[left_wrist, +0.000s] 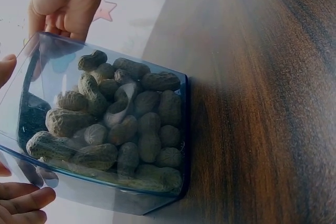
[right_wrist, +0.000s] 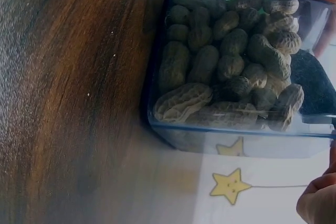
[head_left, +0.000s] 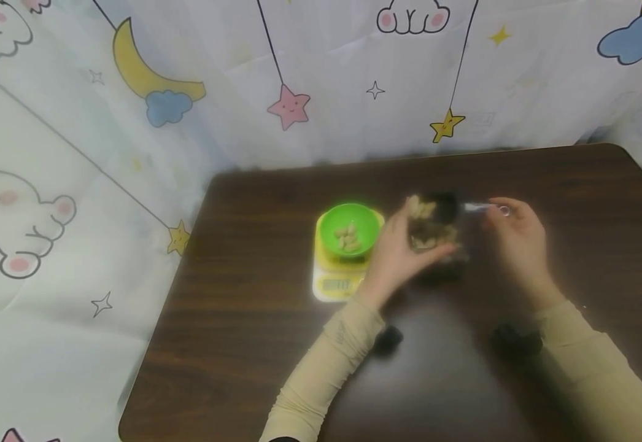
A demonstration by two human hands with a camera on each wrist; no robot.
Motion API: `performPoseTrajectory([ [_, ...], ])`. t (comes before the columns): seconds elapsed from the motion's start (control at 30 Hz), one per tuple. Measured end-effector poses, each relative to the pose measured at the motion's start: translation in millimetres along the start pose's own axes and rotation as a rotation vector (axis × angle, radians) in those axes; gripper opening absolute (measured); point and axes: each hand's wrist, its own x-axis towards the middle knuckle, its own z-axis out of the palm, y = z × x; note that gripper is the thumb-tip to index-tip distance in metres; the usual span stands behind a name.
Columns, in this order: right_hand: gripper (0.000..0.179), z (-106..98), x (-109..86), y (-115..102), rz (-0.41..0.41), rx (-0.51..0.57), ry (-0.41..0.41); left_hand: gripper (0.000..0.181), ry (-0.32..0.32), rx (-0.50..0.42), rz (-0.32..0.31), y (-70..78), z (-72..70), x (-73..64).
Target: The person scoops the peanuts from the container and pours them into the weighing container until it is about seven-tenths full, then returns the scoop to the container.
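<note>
My left hand grips a clear plastic container, its thumb along the near side. The container is tilted and holds many unshelled peanuts. My right hand pinches the clear handle of a scoop, whose ring end shows at the fingers. The scoop's dark head sits inside the container by its opening, beside the peanuts. Both hands and the container are blurred in the head view. Left of the container, a green bowl with several peanuts stands on a kitchen scale.
The scale is yellow and white; its display digits are too blurred to read. All this is on a dark wooden table with rounded corners. A white curtain printed with stars, moons and animals hangs behind and to the left.
</note>
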Motion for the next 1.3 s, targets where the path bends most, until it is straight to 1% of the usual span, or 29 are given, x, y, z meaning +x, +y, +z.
performPoseTrajectory([
  [0.13,0.014,3.3,-0.7,-1.1,-0.008,0.048,0.014,0.102,0.007,0.015,-0.008,-0.4,-0.1,-0.6],
  [0.17,0.013,3.8,-0.7,-1.1,-0.013,0.038,0.025,0.101,0.01,0.019,-0.005,-0.4,-0.2,-0.5],
  [0.27,0.012,3.0,0.0,-0.8,-0.006,0.075,0.02,0.1,0.013,0.023,-0.004,-0.9,-0.3,-0.3],
  [0.4,0.01,1.4,1.6,-0.1,0.008,0.161,-0.003,0.096,0.022,0.005,0.011,-2.2,-0.1,1.0],
  [0.5,0.011,0.1,2.6,0.5,0.035,0.27,-0.019,0.086,0.032,-0.029,0.037,-3.8,0.5,2.6],
  [0.57,0.012,-0.9,2.7,1.0,0.059,0.339,-0.021,0.082,0.035,-0.044,0.043,-4.7,0.8,2.9],
  [0.63,0.013,-2.3,2.8,2.3,0.084,0.4,-0.023,0.082,0.036,-0.057,0.034,-4.9,1.0,2.8],
  [0.67,0.014,-2.9,2.8,2.9,0.094,0.43,-0.022,0.085,0.033,-0.055,0.02,-4.6,0.7,2.3],
  [0.77,0.016,-5.3,2.5,4.7,0.118,0.477,-0.021,0.097,0.021,-0.037,-0.029,-3.2,-0.2,0.6],
  [0.87,0.016,-6.5,2.0,3.6,0.141,0.538,-0.033,0.104,0.01,-0.017,-0.056,-1.7,-1.2,-0.1],
  [0.93,0.016,-6.7,1.4,1.6,0.152,0.567,-0.045,0.103,0.011,-0.022,-0.052,-1.4,-1.3,0.6],
  [0.97,0.015,-6.5,1.4,0.9,0.151,0.576,-0.048,0.102,0.012,-0.023,-0.049,-1.3,-1.3,1.0],
  [1.07,0.014,-5.7,1.3,-0.3,0.128,0.543,-0.044,0.104,0.003,-0.025,-0.058,-1.2,-1.2,0.9],
  [1.2,0.013,-5.2,2.0,0.5,0.09,0.46,-0.029,0.108,-0.011,-0.022,-0.076,-1.2,-0.4,-0.4],
  [1.3,0.013,-5.5,2.1,0.3,0.078,0.392,-0.036,0.108,-0.016,-0.024,-0.077,-1.4,-0.1,-1.2],
])
